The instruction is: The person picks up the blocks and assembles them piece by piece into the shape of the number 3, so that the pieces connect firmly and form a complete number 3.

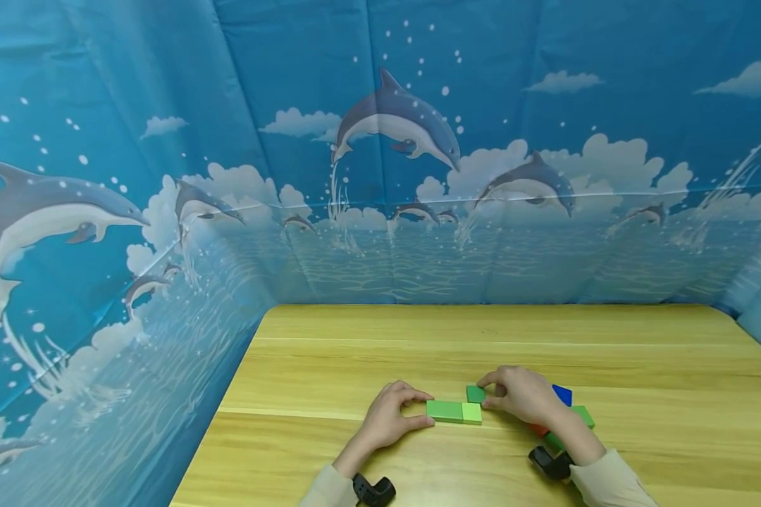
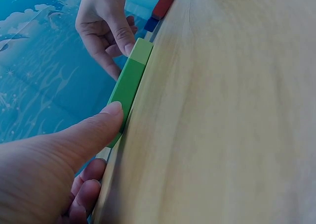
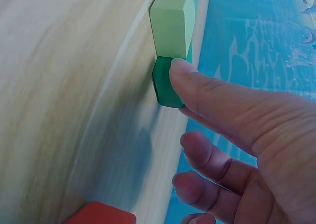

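A longer green block (image 1: 444, 410) lies flat on the table, end to end with a light green block (image 1: 472, 413) at its right. My left hand (image 1: 388, 417) pinches the left end of the longer block, its thumb (image 2: 106, 119) on the near side in the left wrist view. Just behind the light green block is a dark green block (image 1: 475, 393). My right hand (image 1: 521, 394) pinches this one, with the thumb (image 3: 190, 80) against its near face in the right wrist view. The other fingers of that hand hang loosely curled.
Under and beside the right forearm lie a blue block (image 1: 563, 394), a green block (image 1: 583, 415) and a red block (image 1: 537, 428), partly hidden. The wooden table (image 1: 330, 352) meets a dolphin-printed curtain (image 1: 418, 260) at its back edge.
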`<state>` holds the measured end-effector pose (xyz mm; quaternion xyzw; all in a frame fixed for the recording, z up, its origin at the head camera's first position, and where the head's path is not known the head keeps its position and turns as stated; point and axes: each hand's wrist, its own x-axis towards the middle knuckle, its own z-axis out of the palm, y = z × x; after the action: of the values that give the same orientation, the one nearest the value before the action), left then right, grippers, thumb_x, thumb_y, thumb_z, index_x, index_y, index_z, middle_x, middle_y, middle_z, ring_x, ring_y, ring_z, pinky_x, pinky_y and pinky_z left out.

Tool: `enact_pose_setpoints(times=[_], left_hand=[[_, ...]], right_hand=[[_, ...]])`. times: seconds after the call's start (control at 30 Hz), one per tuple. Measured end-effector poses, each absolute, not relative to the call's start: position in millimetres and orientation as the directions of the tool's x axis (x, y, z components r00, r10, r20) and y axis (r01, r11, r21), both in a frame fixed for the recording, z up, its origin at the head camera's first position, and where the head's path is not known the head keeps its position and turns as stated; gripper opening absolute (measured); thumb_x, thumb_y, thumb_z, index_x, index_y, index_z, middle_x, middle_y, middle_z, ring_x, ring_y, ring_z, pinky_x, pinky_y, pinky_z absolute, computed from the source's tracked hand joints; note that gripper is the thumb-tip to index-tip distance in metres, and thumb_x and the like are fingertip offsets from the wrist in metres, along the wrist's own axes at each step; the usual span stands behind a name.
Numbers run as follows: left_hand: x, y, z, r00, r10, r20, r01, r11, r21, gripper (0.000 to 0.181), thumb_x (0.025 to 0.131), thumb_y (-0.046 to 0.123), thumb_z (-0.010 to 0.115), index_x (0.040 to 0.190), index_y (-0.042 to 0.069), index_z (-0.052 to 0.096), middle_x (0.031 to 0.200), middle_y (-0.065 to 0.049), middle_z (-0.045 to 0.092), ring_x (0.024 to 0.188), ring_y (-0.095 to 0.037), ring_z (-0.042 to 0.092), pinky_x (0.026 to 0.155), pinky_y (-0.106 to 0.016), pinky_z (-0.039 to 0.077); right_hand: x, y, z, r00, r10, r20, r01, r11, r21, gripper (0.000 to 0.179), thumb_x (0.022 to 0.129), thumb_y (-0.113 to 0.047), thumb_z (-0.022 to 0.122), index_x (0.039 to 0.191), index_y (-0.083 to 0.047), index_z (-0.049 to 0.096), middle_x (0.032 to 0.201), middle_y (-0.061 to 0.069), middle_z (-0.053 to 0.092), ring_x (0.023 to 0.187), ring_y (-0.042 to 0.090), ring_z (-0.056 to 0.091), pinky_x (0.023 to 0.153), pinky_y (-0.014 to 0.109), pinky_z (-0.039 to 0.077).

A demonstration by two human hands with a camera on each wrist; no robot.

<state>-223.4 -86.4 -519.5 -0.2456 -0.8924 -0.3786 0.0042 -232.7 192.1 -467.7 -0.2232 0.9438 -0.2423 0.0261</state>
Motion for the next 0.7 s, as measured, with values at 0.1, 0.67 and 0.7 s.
enact_pose_setpoints(times=[0.1, 0.67, 0.7], left_hand=[[-223.4, -86.1, -519.4, -0.880, 0.434, 0.195, 0.442, 0.593, 0.674, 0.035, 0.079, 0.046, 0.073, 0.110, 0.030, 0.071, 0.085, 0.012, 0.049, 0.075, -0.007, 0.039, 0.067, -0.025, 0.034], [-223.8, -87.0, -521.6, -0.878, 0.433, 0.203, 0.448, 0.595, 0.667, 0.035, 0.079, 0.046, 0.073, 0.110, 0.030, 0.071, 0.086, 0.013, 0.049, 0.075, -0.007, 0.040, 0.068, -0.024, 0.034], [-223.8, -87.3, -521.5, -0.877, 0.435, 0.205, 0.450, 0.593, 0.668, 0.035, 0.079, 0.046, 0.073, 0.110, 0.030, 0.071, 0.086, 0.013, 0.049, 0.075, -0.007, 0.040, 0.068, -0.024, 0.034]], right_hand=[[-232.1, 191.9, -467.8, -0.899, -0.434, 0.062, -0.410, 0.782, -0.470, 0.028, 0.078, -0.024, 0.078, 0.104, -0.014, 0.073, 0.071, -0.012, 0.050, 0.058, 0.004, 0.043, 0.050, 0.026, 0.035], [-231.0, 191.6, -468.1, -0.900, -0.433, 0.044, -0.401, 0.784, -0.474, 0.028, 0.079, -0.025, 0.078, 0.104, -0.015, 0.072, 0.072, -0.012, 0.051, 0.059, 0.004, 0.044, 0.051, 0.026, 0.037], [-231.0, 191.6, -467.7, -0.900, -0.434, 0.041, -0.399, 0.782, -0.478, 0.029, 0.079, -0.025, 0.077, 0.105, -0.015, 0.072, 0.072, -0.012, 0.051, 0.059, 0.004, 0.044, 0.050, 0.026, 0.037]])
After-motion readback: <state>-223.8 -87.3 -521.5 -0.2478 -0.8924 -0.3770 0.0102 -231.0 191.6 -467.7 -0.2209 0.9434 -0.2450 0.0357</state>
